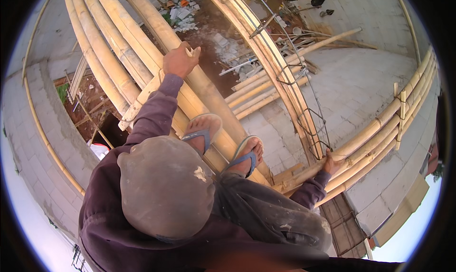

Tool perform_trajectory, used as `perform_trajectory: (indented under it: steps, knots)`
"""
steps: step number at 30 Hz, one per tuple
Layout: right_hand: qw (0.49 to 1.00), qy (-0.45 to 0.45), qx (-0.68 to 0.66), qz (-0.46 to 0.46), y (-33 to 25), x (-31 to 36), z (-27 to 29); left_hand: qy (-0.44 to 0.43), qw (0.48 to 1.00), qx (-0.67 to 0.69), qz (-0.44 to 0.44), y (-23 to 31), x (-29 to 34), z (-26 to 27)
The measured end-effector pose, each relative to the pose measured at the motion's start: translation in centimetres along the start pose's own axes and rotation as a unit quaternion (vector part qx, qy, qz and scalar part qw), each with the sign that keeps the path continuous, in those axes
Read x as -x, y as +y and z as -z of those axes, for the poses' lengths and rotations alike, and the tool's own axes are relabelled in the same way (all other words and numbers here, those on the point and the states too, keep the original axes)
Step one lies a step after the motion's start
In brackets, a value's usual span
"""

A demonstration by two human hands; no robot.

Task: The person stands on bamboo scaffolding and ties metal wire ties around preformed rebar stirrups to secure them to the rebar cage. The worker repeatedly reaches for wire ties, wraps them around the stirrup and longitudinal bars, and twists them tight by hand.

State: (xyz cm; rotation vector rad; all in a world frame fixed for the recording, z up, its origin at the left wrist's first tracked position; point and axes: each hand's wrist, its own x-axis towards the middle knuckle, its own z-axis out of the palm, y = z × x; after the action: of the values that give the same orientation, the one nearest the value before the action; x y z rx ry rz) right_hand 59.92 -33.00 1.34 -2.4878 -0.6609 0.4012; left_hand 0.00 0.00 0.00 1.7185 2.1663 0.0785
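My left hand is closed at the upper end of a short split-bamboo crosspiece, whose pale tip seems to poke out by the fingers. This piece lies across several long bamboo poles. To the right, my right hand is wrapped over a thick bamboo pole, one of a lashed bundle, close to the foot of a wooden plank form with steel rebar alongside. My feet, in blue-strapped sandals, rest on the bamboo between my hands. My raised left knee hides part of the poles.
Far below is a dirt floor with rubble and stacked bamboo poles. Light block walls stand around. A gap beside the left poles opens onto the ground below. A rusty rebar cage runs at the lower right.
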Motion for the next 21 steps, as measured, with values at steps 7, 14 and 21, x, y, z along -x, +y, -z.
perform_trajectory:
  steps: [7,14,21]
  knots:
    - [0.999,0.029,0.017,-0.023,-2.4,1.1,-0.1,0.026,0.999,-0.018,-0.010,-0.2,-0.2,-0.8]
    - [0.990,0.079,0.116,-0.009,-2.7,1.2,-0.4,0.032,0.999,-0.025,-0.014,-0.2,-0.1,-0.9]
    - [0.997,0.044,0.065,-0.011,-3.5,1.8,-0.1,0.026,0.999,-0.017,-0.009,-0.4,0.2,-0.8]
